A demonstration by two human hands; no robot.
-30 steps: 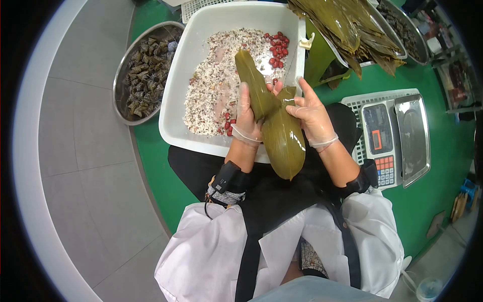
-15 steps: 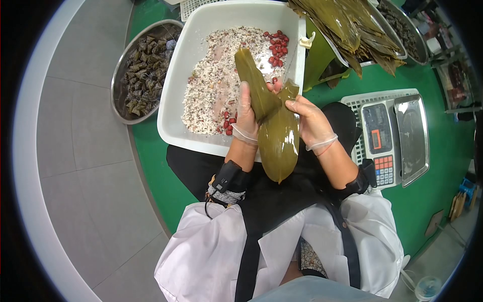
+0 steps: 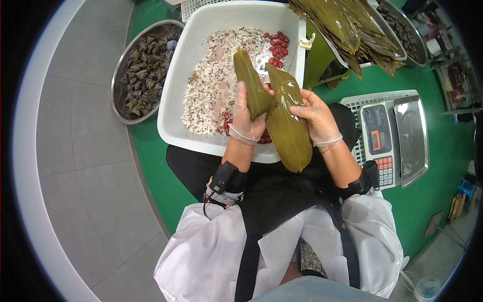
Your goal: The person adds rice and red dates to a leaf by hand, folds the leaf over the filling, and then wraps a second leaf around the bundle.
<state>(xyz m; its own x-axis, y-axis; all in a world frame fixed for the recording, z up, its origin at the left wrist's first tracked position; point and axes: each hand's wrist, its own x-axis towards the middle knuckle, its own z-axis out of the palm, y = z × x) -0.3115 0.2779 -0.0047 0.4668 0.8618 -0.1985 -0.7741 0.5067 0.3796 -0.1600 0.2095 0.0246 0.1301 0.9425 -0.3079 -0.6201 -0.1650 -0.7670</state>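
- While both gloved hands meet at the centre of the frame, the bamboo leaf (image 3: 282, 118) sits between them, folded where they grip it, over the near rim of the white tub (image 3: 173, 121).
- Its two limbs fork from that fold: one runs up and left toward the top centre of the frame, the broader one slants down and right to a tip below the tub's rim.
- The left hand (image 3: 246, 117) is closed around the fold from the left side, fingers wrapped over the narrower limb.
- The right hand (image 3: 314, 115) is closed on the broader limb from the right, its fingertips pressing the leaf's upper edge; both hands lie equally close, touching the leaf.
- Beneath the leaf, the tub holds a rice mix (image 3: 214, 85) with red dates (image 3: 278, 50) at its upper right.
- Whether the fold already contains any filling is hidden by the leaf and the fingers.
- At upper left stands a metal bowl of wrapped dumplings (image 3: 143, 68); a heap of leaves (image 3: 352, 27) lies at upper right, cut off by the frame's top edge.
- A digital scale (image 3: 395, 136) sits at right on the green table (image 3: 437, 166).
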